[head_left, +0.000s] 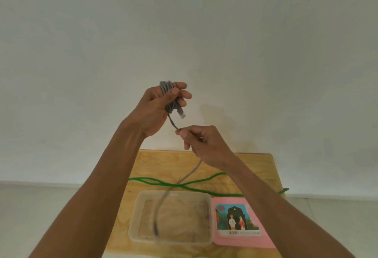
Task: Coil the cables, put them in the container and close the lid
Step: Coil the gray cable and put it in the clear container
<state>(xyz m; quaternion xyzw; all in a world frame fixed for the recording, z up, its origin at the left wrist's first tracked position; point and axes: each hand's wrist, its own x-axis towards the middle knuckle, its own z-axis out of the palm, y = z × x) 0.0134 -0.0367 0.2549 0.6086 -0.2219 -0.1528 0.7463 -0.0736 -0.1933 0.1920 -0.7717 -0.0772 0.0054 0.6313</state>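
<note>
Head view: left hand raised in front of the wall, grip wrapped round a bundle of grey cable coiled over its fingers; plug end hangs just under the coil. Right hand sits lower and to the right, grip pinching the same cable between thumb and forefinger, short taut run between the two hands. Loose tail drops from the right hand, blurred, down over the clear container, which sits open on the wooden desk. Pink lid lies flat, touching the container's right side. Green cable lies uncoiled across the desk behind the container.
</note>
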